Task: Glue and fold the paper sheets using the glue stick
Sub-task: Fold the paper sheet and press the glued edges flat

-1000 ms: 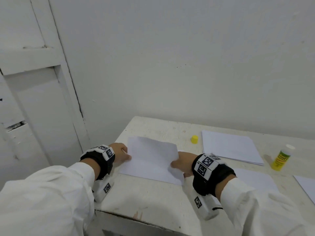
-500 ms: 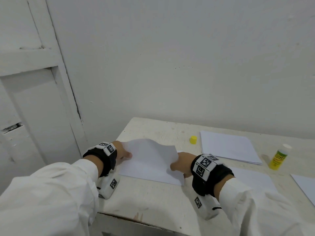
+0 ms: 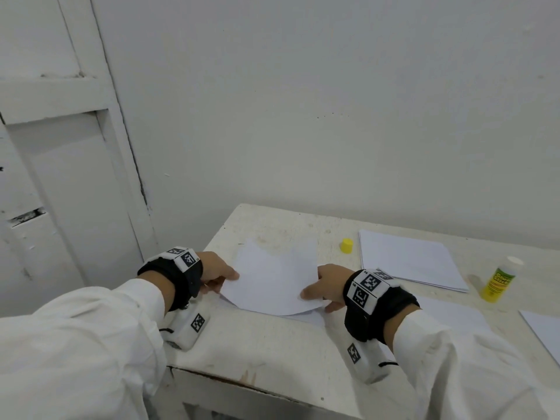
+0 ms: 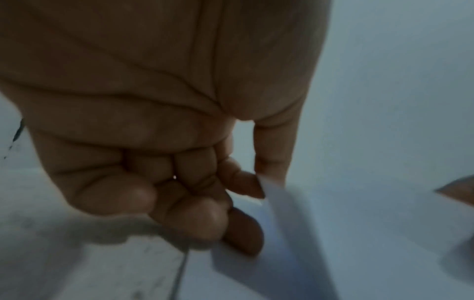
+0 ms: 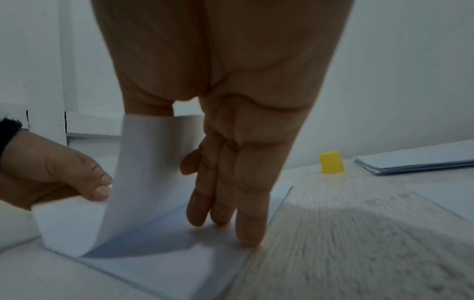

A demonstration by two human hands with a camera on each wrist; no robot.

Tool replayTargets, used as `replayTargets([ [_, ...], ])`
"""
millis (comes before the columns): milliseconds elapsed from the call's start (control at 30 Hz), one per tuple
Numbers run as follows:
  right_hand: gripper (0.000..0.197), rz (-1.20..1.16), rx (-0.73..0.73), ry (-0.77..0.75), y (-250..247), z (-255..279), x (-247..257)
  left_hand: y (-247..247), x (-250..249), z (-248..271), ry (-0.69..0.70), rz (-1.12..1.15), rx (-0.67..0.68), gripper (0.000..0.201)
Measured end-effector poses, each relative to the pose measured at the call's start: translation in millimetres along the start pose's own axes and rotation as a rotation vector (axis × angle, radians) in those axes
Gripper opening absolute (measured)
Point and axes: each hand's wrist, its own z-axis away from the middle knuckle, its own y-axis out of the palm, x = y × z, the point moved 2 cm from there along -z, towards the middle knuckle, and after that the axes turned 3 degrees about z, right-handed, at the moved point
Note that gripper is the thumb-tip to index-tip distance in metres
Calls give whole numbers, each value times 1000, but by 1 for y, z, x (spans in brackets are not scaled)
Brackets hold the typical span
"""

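On the worn white desk [image 3: 272, 338], the white paper sheet [image 3: 272, 286] is curling over itself near the front-left corner, left hand [image 3: 216, 269] and right hand [image 3: 328, 286] pinching its side edges.

Papers [image 3: 409, 262], glue stick [image 3: 500, 281] on table [image 3: 272, 338]

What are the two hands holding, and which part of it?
Both hold the paper sheet being folded over. The left hand pinches its left edge; the right hand pinches its right edge.
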Motion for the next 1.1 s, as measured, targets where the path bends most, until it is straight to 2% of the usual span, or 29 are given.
replayTargets([
  [133, 40, -31, -3, 31, 1, -1, 3, 4, -5, 15, -6, 217, -41, 26],
  [233, 39, -48, -9, 40, 1, -1, 2, 4, -8, 19, -10, 323, -47, 18],
  [333, 30, -71, -9, 41, 2, 0, 1, 6, -8, 25, -38, 422, -45, 25],
  [433, 30, -183, -57, 31, -4, 6, -5, 13, -13, 34, -30, 451, -109, 15],
  [500, 42, -373, -108, 52, -15, 14, -18, 21, -26, 38, 31, 422, -154, 10],
  [567, 51, -524, -160, 93, -32, 28, -43, 38, -45, 43, 123, 422, -152, 17],
  [633, 42, -540, -232, 143, -54, 44, -78, 65, -69, 49, 192, 452, -137, 23],
  [667, 35, -536, -271, 161, -64, 54, -98, 81, -81, 51, 221, 456, -132, 32],
  [733, 30, -547, -336, 210, -83, 75, -139, 117, -106, 57, 284, 407, -109, 47],
  [767, 32, -556, -359, 238, -90, 84, -158, 136, -118, 59, 317, 352, -80, 47],
  [867, 42, -542, -394, 335, -100, 106, -205, 183, -146, 61, 380, 138, 31, 27],
  [1000, 21, -504, -340, 445, -98, 117, -238, 218, -154, 60, 322, -96, 124, 20],
  [1100, 21, -512, -314, 474, -96, 119, -244, 226, -151, 61, 281, -142, 122, 19],
])
